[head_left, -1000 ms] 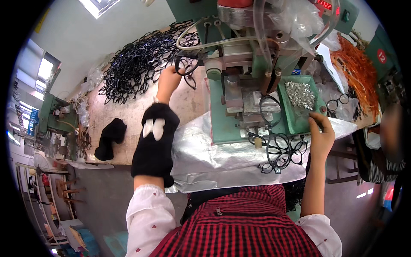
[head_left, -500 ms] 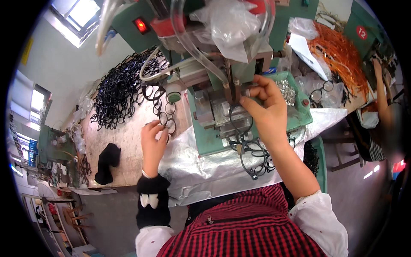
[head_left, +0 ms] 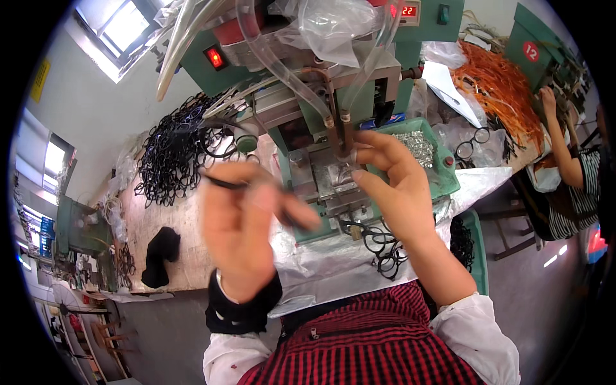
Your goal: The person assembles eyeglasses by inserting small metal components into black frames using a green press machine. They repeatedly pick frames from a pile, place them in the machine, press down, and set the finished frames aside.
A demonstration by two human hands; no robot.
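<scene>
A: What lies at the far left of the bench?

B: A black cloth (head_left: 160, 255) lies on the wooden worktable (head_left: 154, 221), and behind it a heap of black spectacle frames (head_left: 173, 151) spreads toward the wall.

A: And the left hand?

B: The left hand (head_left: 247, 224), blurred, is raised over the bench, its fingers closed on a thin black frame part (head_left: 224, 183) that sticks out to the left. A black cuff (head_left: 240, 308) covers the wrist.

A: What stands at centre?

B: A green bench machine (head_left: 321, 128) with clear hoses (head_left: 276, 61) and a lit red switch (head_left: 215, 58). The right hand (head_left: 391, 186) reaches to its metal fixture (head_left: 337, 179); thumb and forefinger are pinched together near the nozzle, though what they grip is too small to tell.

A: To the right?

B: A green tray of small silver metal parts (head_left: 417, 146) sits just behind the right hand. Finished black frames (head_left: 382, 247) lie on the silver plastic sheet (head_left: 321, 269) below the wrist. Farther right, orange frames (head_left: 497, 90) are heaped, and another person (head_left: 571, 167) in a striped top works there.
</scene>
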